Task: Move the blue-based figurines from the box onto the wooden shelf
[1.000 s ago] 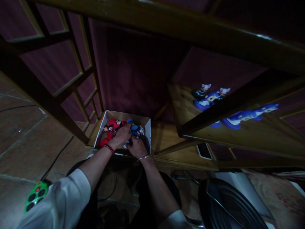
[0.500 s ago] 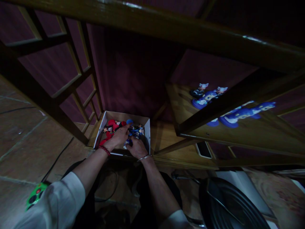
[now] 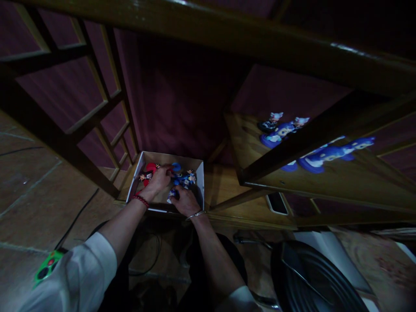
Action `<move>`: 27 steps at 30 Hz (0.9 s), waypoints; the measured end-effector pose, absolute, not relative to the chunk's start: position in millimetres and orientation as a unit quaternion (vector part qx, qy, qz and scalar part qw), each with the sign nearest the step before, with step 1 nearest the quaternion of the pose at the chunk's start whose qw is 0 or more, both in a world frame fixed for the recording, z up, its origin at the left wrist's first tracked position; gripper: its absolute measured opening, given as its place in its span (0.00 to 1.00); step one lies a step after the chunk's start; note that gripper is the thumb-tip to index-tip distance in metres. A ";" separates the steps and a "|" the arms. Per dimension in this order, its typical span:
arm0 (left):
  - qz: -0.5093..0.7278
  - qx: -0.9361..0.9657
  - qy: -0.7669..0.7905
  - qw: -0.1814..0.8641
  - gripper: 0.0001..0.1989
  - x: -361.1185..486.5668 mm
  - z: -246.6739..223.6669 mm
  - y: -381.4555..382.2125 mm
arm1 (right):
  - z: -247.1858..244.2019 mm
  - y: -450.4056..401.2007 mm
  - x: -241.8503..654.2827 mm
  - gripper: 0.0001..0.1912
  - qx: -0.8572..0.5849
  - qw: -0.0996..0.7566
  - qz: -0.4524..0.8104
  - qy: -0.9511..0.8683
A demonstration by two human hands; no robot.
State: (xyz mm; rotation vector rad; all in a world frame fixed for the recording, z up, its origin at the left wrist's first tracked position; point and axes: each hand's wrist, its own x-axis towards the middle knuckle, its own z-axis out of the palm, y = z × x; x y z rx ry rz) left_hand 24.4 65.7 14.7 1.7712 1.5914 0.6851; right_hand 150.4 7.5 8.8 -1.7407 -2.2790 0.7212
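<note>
Both my hands reach into a shallow white-walled cardboard box (image 3: 201, 184) on the low wooden shelf. My left hand (image 3: 160, 180), with a red bead bracelet, is over the red figurines (image 3: 147, 177) on the box's left side. Its fingers curl down and hide whatever is under them. On the right, my right hand (image 3: 186, 202), wearing a silver bangle, has its thumb and fingers closed around a small blue-and-white figurine (image 3: 171, 196) near the front wall. Several blue figurines (image 3: 186, 178) lie just beyond it, and a blue round piece (image 3: 176, 166) is at the back.
More purple-blue figurines (image 3: 320, 159) stand on a higher shelf (image 3: 260, 171) to the right, partly behind a dark beam. A phone (image 3: 277, 203) lies on the lower shelf. Beside my right knee is a black ridged stool seat (image 3: 312, 277); a green controller-shaped object (image 3: 47, 268) sits at left.
My left hand has drawn back leftwards from the blue figurines to the red ones, leaving a gap between the hands. My right hand has stayed nearly in place.
</note>
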 end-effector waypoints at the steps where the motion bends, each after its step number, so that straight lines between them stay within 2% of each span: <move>1: 0.266 0.672 0.607 0.331 0.19 26.6 14.8 67.1 | 8.6 7.4 150.4 0.14 -0.587 0.093 0.241 -0.767; 10: 0.275 0.665 0.618 0.317 0.18 38.5 6.7 78.3 | 7.5 8.5 152.9 0.13 -0.576 0.099 0.245 -0.773; 17: 0.259 0.712 0.617 0.213 0.21 42.7 -2.9 84.4 | 6.1 8.7 154.7 0.13 -0.577 0.093 0.250 -0.772; 27: 0.177 0.740 0.634 0.141 0.13 48.1 -12.2 90.9 | 8.9 9.5 154.5 0.13 -0.579 0.068 0.250 -0.773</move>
